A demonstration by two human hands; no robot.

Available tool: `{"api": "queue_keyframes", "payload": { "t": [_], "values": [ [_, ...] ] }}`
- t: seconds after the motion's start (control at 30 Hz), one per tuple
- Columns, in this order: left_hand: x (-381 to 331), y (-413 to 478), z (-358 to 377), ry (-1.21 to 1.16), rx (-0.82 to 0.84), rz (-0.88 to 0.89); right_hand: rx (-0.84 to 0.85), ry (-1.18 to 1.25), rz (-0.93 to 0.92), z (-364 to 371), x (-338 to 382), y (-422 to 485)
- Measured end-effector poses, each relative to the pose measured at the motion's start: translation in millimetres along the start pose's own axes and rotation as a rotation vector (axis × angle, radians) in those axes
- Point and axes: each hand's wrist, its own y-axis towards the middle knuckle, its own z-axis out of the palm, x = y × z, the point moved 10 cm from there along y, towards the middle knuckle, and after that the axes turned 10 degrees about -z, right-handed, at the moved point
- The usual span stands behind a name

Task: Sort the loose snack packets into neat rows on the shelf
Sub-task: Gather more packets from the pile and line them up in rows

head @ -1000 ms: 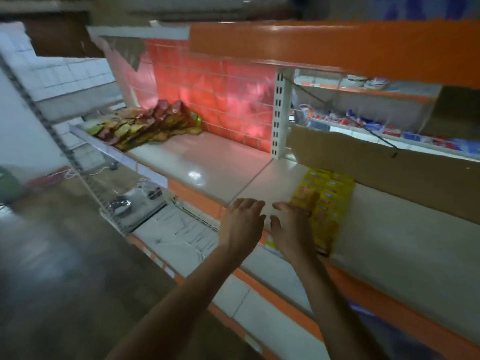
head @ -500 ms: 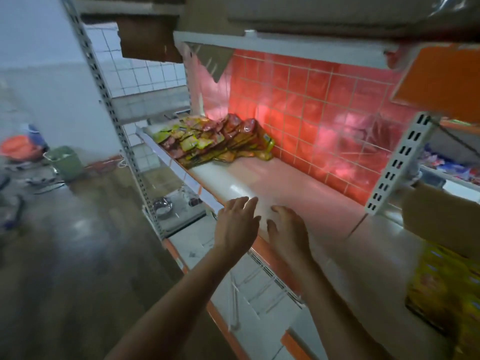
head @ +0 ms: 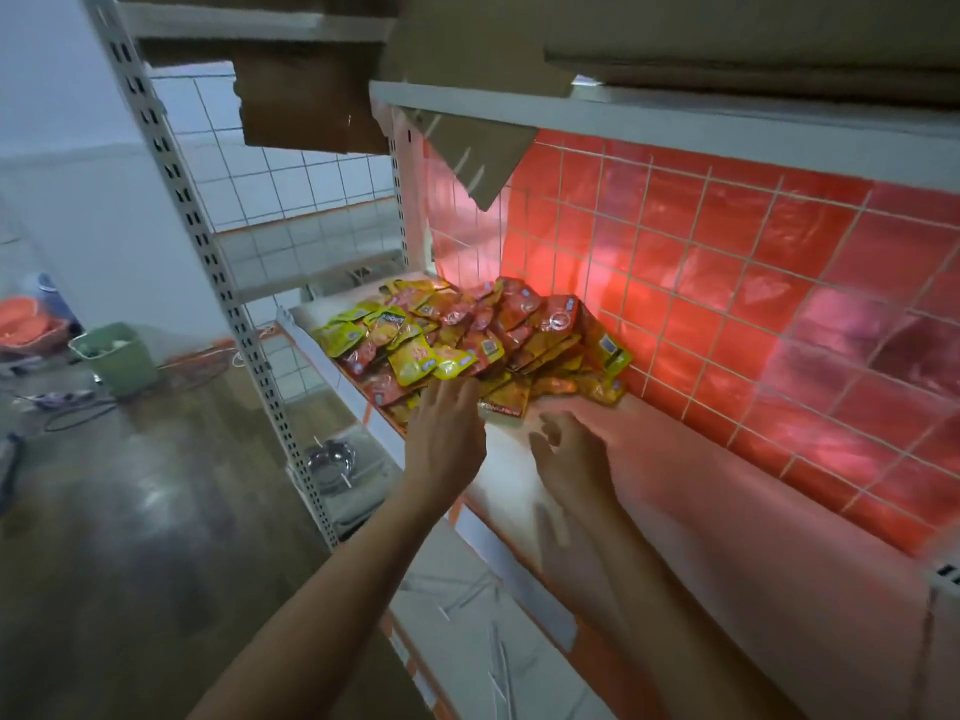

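Both hands have been brought forward to the pile of snack packets [head: 467,340], which half a second ago lay well beyond the fingertips.

Grip: the left hand [head: 444,439] is held flat with fingers straight, its tips at the near edge of the pile, apparently touching a yellow packet; nothing is gripped. The right hand [head: 569,459] is blurred; it hangs just short of the pile, fingers loosely spread, and nothing is held in it.

Task thing: the packets, red and yellow mixed, are heaped in disorder on the shelf [head: 701,485], the far side of the heap leaning against the red tiled back panel.

Progress: no row is seen anywhere in view. The shelf surface to the right of the pile is bare. It is judged that the sorting of this heap has not been begun and that all of it remains.

Containers: a green bin [head: 117,358] stands on the floor well to the left of the pile, with something pale inside that cannot be identified. A metal bowl [head: 330,457] sits below the pile at a lower level; its contents cannot be told. Cardboard boxes [head: 311,96] rest above the pile; their contents are hidden.
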Motion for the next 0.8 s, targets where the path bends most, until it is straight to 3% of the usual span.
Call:
{"api": "queue_keyframes", "payload": {
  "t": [0.17, 0.47, 0.7, 0.8],
  "values": [
    [31.9, 69.6, 11.8, 0.091, -0.016, 0.069, -0.102, 0.047, 0.095, 27.6, 15.7, 61.1],
    [50.1, 107.9, 49.4, 0.098, 0.283, 0.197, -0.188, 0.114, 0.368, 67.6, 4.5, 110.6],
    [51.6, 122.8, 45.0, -0.055, 0.156, 0.266, -0.367, 0.202, 0.406, 65.1, -3.0, 108.1],
    [34.0, 123.1, 24.6, -0.202, 0.036, 0.386, -0.476, 0.219, 0.394, 44.4, -6.0, 100.4]
  ]
}}
